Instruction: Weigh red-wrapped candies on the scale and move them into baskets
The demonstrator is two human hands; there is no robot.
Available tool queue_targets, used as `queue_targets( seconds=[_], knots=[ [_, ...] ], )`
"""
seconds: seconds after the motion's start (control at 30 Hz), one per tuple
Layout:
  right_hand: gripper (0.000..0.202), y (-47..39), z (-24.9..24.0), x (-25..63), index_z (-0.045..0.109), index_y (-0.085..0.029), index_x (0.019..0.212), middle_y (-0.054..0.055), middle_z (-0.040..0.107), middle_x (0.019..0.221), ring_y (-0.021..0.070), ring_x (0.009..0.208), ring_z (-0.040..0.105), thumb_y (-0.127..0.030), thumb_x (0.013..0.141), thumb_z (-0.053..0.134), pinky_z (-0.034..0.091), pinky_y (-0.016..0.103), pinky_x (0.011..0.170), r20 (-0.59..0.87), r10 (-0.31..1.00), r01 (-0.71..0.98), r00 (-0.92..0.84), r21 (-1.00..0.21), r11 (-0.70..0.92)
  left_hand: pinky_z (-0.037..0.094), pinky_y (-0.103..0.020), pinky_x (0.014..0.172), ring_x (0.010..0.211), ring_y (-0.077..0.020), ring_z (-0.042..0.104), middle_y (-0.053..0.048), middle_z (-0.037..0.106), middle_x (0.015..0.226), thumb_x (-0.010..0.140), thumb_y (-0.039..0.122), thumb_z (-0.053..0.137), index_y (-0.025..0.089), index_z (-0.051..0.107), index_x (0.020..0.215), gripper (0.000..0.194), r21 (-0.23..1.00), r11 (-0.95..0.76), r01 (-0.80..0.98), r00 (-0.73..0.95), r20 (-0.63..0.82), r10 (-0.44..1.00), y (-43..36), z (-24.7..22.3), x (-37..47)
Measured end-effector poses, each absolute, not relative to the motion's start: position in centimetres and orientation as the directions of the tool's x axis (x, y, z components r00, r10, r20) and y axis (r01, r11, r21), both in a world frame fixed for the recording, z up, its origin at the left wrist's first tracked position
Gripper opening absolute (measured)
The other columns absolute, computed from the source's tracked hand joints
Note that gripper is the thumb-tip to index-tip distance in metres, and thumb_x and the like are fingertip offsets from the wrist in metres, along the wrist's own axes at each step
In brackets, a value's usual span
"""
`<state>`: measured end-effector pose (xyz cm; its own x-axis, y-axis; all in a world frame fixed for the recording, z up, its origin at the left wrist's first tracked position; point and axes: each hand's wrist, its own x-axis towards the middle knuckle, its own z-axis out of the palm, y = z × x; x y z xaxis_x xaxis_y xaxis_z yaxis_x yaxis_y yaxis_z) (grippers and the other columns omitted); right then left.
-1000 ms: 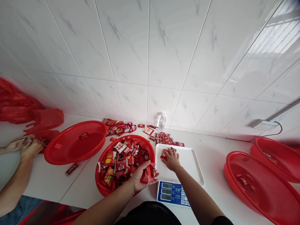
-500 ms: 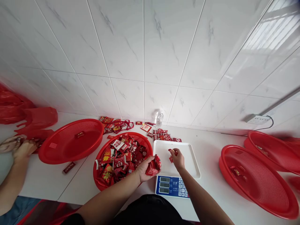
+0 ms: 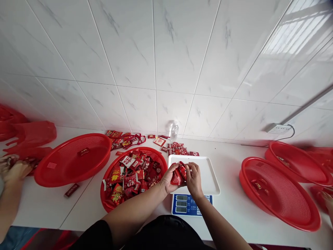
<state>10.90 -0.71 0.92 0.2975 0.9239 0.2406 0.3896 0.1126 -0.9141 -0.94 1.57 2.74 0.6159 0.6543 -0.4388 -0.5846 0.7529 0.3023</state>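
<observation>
Head view, lower middle: left hand (image 3: 168,181) clasped red packets (image 3: 178,177), right hand (image 3: 194,177) with its grip pinching their right side, over the tray (image 3: 208,172).

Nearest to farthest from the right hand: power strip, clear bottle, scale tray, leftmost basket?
1. Scale tray, just beneath the right hand
2. Clear bottle, slightly left, by the wall
3. Power strip, right, at the wall
4. Leftmost basket, far left

Wearer: black top (image 3: 166,233), plain across the front; short black sleeve (image 3: 95,236) on left arm, ending near the elbow. Forearms bare. Hands (image 3: 168,178) ungloved, wrists without watch or band.
</observation>
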Motion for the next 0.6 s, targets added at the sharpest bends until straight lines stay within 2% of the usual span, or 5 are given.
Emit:
queue_targets(
  seconds=[0.1,0.17,0.3,0.4,0.6],
  knots=[
    [0.040,-0.8,0.7,10.8,0.061,-0.020,0.094,0.011,0.054,0.115,0.0244,0.112,0.046,-0.050,0.089,0.036,0.034,0.043,0.099,0.273,0.928,0.430,0.254,-0.891,0.144,0.046,-0.038,0.082,0.086,-0.0200,0.064,-0.002,0.069,0.094,0.082,0.031,0.056,0.025,0.058,0.108,0.027,0.293,0.750,-0.593,0.637,-0.399,0.660,1.2,3.0,-1.4],
    [0.041,-1.1,0.9,10.4,0.061,-0.021,0.098,0.010,0.057,0.113,0.0241,0.111,0.047,-0.050,0.090,0.033,0.034,0.044,0.099,0.247,0.947,0.393,0.207,-0.907,0.150,0.045,-0.038,0.083,0.089,-0.0215,0.064,-0.003,0.069,0.092,0.082,0.031,0.056,0.023,0.059,0.106,0.026,0.271,0.780,-0.564,0.669,-0.403,0.624,0.9,2.8,-1.9],
    [0.044,-1.7,1.9,9.7,0.059,-0.024,0.102,0.006,0.061,0.108,0.0219,0.106,0.053,-0.054,0.089,0.030,0.040,0.038,0.096,0.048,0.987,0.202,0.154,-0.979,0.016,0.043,-0.040,0.087,0.089,-0.0233,0.065,-0.005,0.070,0.085,0.078,0.030,0.059,0.018,0.061,0.101,0.025,0.241,0.822,-0.515,0.693,-0.446,0.566,0.3,1.9,-2.9],
    [0.047,-2.3,2.9,9.0,0.055,-0.025,0.111,0.005,0.061,0.113,0.0213,0.109,0.055,-0.058,0.087,0.032,0.043,0.035,0.094,-0.117,0.987,0.059,0.110,-0.991,-0.124,0.044,-0.041,0.087,0.089,-0.0241,0.065,-0.006,0.071,0.082,0.079,0.031,0.058,0.017,0.062,0.096,0.022,0.217,0.816,-0.536,0.686,-0.451,0.571,-0.3,1.1,-3.6],
    [0.049,-3.5,3.8,8.1,0.051,-0.028,0.120,0.005,0.052,0.131,0.0230,0.121,0.046,-0.059,0.087,0.033,0.044,0.038,0.095,-0.196,0.980,-0.078,0.017,-0.978,-0.195,0.046,-0.042,0.085,0.093,-0.0251,0.064,-0.008,0.070,0.090,0.080,0.033,0.057,0.017,0.062,0.095,0.023,0.178,0.748,-0.640,0.604,-0.486,0.632,-1.5,1.2,-6.1]
  ],
)
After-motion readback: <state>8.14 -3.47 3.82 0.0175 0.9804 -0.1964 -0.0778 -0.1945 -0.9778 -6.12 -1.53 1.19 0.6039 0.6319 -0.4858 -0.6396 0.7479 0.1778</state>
